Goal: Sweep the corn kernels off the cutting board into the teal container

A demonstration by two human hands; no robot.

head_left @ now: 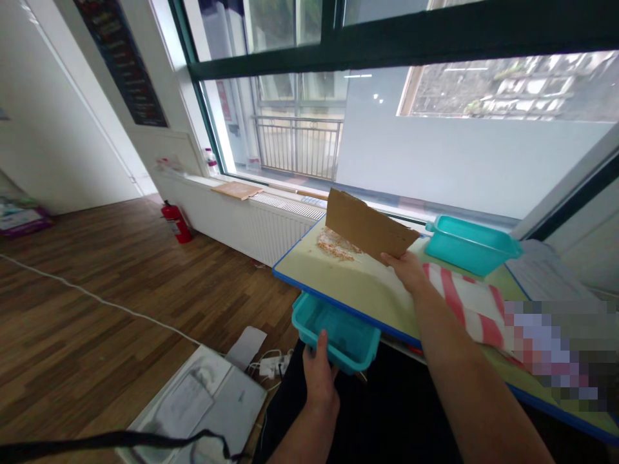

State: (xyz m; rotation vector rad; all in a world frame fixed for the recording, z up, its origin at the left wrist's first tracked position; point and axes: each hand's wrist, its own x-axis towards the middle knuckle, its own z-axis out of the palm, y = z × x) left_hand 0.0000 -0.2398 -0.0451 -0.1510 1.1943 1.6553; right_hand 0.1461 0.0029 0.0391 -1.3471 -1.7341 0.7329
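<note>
My right hand (402, 267) grips a flat piece of brown cardboard (362, 225) by its lower right edge. The cardboard stands tilted on the table, its lower edge beside a heap of small whitish and orange bits (337, 245) too fine to name. Below the table's front edge, my left hand (320, 370) holds a turquoise plastic basin (338, 332), thumb over the near rim and fingers underneath. Part of this basin is hidden under the tabletop.
The pale yellow table (367, 280) has a blue edge. On its right are a second turquoise basin (474, 248) and a red-and-white striped cloth or bag (464, 296). A radiator (275, 225) runs under the window. A fire extinguisher (176, 222) and a cable (97, 296) are on the floor.
</note>
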